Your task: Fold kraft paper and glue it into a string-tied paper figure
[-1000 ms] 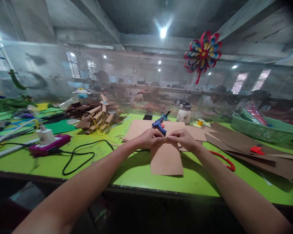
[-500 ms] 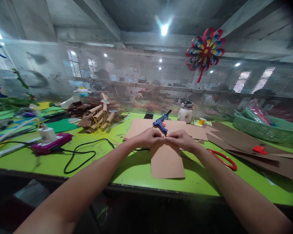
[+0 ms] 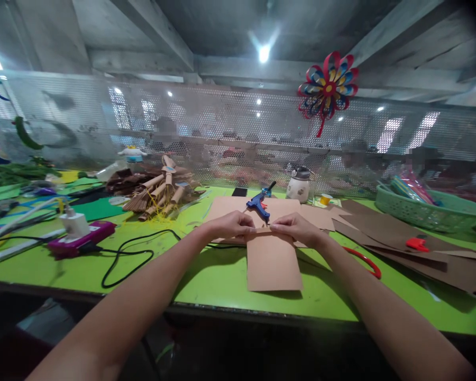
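Hands (image 3: 265, 227) at far edge, brown paper (image 3: 274, 262) nearer the wearer

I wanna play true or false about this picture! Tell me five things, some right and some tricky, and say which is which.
1. The left hand and the right hand are both at the far edge of a tan sheet. True.
2. The glue gun is yellow. False: the glue gun is blue.
3. A green basket holds a shiny plastic package. True.
4. The purple power strip is on the person's right. False: the power strip is on the left.
5. The flower decoration is higher up than the white jar. True.
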`<action>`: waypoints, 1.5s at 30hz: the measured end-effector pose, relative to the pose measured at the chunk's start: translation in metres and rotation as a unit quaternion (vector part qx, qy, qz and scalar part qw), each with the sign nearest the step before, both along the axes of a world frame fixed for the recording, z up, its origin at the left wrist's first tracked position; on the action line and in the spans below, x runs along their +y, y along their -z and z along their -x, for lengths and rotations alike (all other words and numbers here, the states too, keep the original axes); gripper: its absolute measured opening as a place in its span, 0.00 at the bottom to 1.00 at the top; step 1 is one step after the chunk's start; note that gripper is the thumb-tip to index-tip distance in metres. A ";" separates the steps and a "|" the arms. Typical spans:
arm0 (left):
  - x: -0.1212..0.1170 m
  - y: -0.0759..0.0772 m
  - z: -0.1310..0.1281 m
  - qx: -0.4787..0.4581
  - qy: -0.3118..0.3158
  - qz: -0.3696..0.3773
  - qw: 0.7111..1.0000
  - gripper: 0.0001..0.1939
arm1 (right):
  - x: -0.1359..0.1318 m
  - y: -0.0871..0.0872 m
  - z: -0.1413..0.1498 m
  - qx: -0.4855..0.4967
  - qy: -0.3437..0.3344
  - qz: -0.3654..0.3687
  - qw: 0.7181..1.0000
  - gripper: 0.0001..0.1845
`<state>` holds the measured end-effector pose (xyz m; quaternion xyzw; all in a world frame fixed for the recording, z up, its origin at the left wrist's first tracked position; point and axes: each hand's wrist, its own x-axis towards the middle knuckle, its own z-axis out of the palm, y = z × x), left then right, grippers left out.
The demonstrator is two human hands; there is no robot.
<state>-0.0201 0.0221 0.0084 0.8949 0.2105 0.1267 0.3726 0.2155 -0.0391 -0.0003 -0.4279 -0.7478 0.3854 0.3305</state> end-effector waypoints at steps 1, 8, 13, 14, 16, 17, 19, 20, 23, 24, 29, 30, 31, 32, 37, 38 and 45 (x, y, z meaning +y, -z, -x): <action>-0.002 0.000 -0.001 0.001 -0.001 -0.008 1.000 0.17 | 0.000 0.000 0.001 0.008 0.001 0.008 1.000 0.20; -0.010 0.011 -0.019 -0.016 -0.042 -0.073 0.996 0.20 | 0.004 0.015 0.015 0.008 0.037 0.001 0.999 0.22; -0.010 0.017 -0.020 0.002 -0.058 -0.083 0.995 0.19 | 0.005 0.021 0.022 -0.019 0.053 -0.031 0.998 0.23; -0.011 0.016 -0.020 -0.009 -0.058 -0.082 0.995 0.18 | 0.005 0.020 0.021 -0.006 0.057 -0.022 0.998 0.23; -0.011 0.014 -0.019 -0.034 -0.058 -0.076 0.995 0.18 | 0.006 0.018 0.016 0.020 0.068 0.012 0.997 0.21; -0.012 0.013 -0.019 -0.045 -0.059 -0.072 0.995 0.18 | 0.006 0.016 0.013 0.031 0.070 0.030 0.997 0.21; -0.010 0.013 -0.018 -0.054 -0.069 -0.065 0.994 0.18 | 0.007 0.014 0.007 0.053 0.064 0.057 0.995 0.20; -0.009 0.014 -0.017 -0.050 -0.077 -0.060 0.994 0.19 | 0.007 0.014 0.004 0.064 0.057 0.062 0.994 0.20; -0.005 0.017 -0.014 -0.014 -0.089 -0.043 0.995 0.21 | 0.010 0.015 0.001 0.086 0.055 0.056 0.993 0.19; -0.004 0.018 -0.013 -0.001 -0.087 -0.038 0.995 0.22 | 0.011 0.017 0.001 0.089 0.061 0.050 0.993 0.19; 0.002 0.019 -0.008 0.024 -0.070 -0.032 0.997 0.21 | 0.015 0.021 -0.001 0.106 0.093 0.029 0.990 0.18; 0.002 0.019 -0.008 0.021 -0.068 -0.036 0.997 0.21 | 0.016 0.021 -0.001 0.108 0.097 0.031 0.989 0.18; 0.002 0.018 -0.008 0.018 -0.068 -0.042 0.997 0.20 | 0.016 0.021 -0.001 0.109 0.100 0.032 0.989 0.18; 0.002 0.018 -0.008 0.014 -0.069 -0.048 0.996 0.20 | 0.017 0.022 -0.002 0.109 0.101 0.031 0.988 0.19; -0.003 0.015 -0.010 -0.003 -0.079 -0.050 0.996 0.18 | 0.015 0.021 0.001 0.122 0.113 0.022 0.986 0.20; -0.003 0.014 -0.010 -0.006 -0.080 -0.047 0.996 0.18 | 0.015 0.020 0.002 0.128 0.120 0.025 0.984 0.20; -0.007 0.014 -0.011 -0.032 -0.083 -0.001 0.996 0.20 | 0.011 0.015 0.006 0.159 0.156 0.017 0.975 0.20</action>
